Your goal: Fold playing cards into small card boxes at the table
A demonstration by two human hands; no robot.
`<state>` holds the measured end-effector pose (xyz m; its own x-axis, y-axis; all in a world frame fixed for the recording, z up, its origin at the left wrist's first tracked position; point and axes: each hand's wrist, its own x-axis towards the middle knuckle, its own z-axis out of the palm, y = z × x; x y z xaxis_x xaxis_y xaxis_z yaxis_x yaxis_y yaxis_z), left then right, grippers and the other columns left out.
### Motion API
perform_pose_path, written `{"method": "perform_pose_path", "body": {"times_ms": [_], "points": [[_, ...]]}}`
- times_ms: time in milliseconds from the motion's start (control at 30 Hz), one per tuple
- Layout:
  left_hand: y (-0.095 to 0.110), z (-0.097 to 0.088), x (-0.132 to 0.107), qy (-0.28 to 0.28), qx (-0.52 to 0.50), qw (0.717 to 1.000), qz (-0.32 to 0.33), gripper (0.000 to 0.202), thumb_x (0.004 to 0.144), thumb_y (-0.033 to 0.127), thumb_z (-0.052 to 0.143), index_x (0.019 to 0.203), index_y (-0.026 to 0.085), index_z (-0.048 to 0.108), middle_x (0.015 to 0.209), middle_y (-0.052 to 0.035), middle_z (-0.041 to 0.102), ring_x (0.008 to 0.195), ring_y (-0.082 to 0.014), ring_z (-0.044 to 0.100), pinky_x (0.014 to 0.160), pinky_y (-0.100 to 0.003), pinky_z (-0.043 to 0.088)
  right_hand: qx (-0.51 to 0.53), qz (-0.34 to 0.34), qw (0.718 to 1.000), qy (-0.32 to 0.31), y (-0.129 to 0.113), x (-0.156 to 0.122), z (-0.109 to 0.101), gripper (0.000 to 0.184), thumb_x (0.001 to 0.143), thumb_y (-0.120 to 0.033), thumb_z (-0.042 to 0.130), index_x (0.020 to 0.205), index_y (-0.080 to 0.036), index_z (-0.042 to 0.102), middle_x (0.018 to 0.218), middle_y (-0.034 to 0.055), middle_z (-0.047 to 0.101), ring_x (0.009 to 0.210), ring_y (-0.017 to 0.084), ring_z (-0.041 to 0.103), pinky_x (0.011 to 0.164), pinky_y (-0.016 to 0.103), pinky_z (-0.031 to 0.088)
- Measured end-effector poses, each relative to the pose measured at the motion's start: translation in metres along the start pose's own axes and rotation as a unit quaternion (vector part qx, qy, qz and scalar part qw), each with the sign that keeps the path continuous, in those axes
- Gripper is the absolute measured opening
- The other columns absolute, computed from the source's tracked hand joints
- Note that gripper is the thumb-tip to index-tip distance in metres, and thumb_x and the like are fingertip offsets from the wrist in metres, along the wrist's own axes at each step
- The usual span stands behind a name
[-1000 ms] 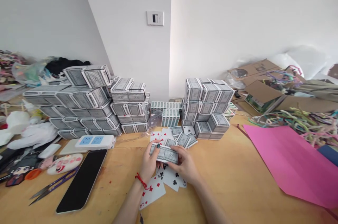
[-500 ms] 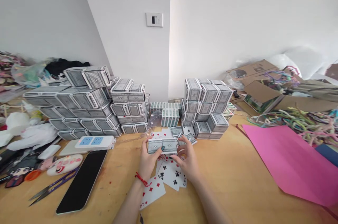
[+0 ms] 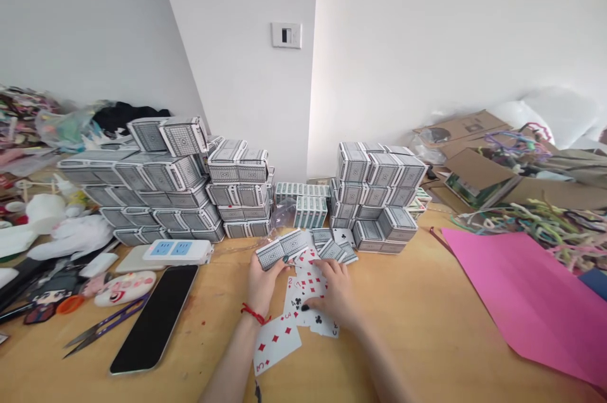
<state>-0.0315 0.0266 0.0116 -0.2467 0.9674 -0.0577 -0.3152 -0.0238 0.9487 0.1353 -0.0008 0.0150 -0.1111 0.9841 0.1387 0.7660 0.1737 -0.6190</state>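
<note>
My left hand (image 3: 260,281) is closed on a long, flat card block (image 3: 279,250) patterned with grey card backs, its thumb pressed on the near edge. The block tilts, right end farther back. My right hand (image 3: 336,290) hovers over or rests on loose playing cards (image 3: 310,286), fingers spread and thumb apart; it grips nothing that I can see. Those cards lie face up and overlapping, diamonds and clubs among them. A three of diamonds (image 3: 277,345) lies nearest me. Just beyond my right hand are several face-down grey cards (image 3: 334,250), some of them askew.
Stacks of grey card blocks stand at left (image 3: 156,188) and right (image 3: 374,188), with small green-edged card boxes (image 3: 310,212) between. To the left are a phone (image 3: 154,321), scissors (image 3: 107,326) and a power strip (image 3: 177,251). Pink paper (image 3: 526,302) and a cardboard box (image 3: 478,175) are at right.
My right hand has left the card block and moved down onto the loose cards. The block, now in my left hand alone, has turned to a slant. The view has shifted slightly left.
</note>
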Motion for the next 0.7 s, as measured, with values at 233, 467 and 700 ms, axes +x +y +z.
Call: {"method": "perform_pose_path", "body": {"times_ms": [233,467,700], "points": [[0.0,0.0,0.002,0.011,-0.022,1.0,-0.019,0.03,0.064,0.012,0.068,0.09,0.017,0.054,0.091,-0.0058,0.064,0.082,-0.0184,0.062,0.066,-0.032,0.055,0.023,0.088,0.996,-0.008,-0.001,0.004,0.002,0.059,0.052,-0.022,0.07,0.108,-0.019,0.052,0.098,0.0068,0.058,0.093,0.026,0.051,0.079,0.031,0.038],[-0.002,0.0,0.003,0.011,-0.006,1.0,-0.02,0.03,0.063,0.01,0.068,0.09,0.016,0.055,0.098,-0.0074,0.063,0.084,-0.0183,0.062,0.067,-0.031,0.054,-0.028,0.151,0.988,-0.028,-0.011,0.003,-0.003,0.057,0.055,-0.024,0.066,0.109,-0.021,0.051,0.103,0.008,0.059,0.098,0.029,0.052,0.082,0.037,0.034],[0.0,0.001,0.004,0.01,-0.017,0.999,-0.026,0.034,0.063,0.008,0.067,0.093,0.018,0.054,0.099,-0.0056,0.064,0.084,-0.0178,0.062,0.066,-0.03,0.055,0.0,0.039,0.999,-0.005,-0.011,0.0,-0.018,0.012,0.07,-0.027,0.052,0.068,-0.022,0.063,0.069,0.0043,0.066,0.066,0.02,0.06,0.055,0.024,0.037]]}}
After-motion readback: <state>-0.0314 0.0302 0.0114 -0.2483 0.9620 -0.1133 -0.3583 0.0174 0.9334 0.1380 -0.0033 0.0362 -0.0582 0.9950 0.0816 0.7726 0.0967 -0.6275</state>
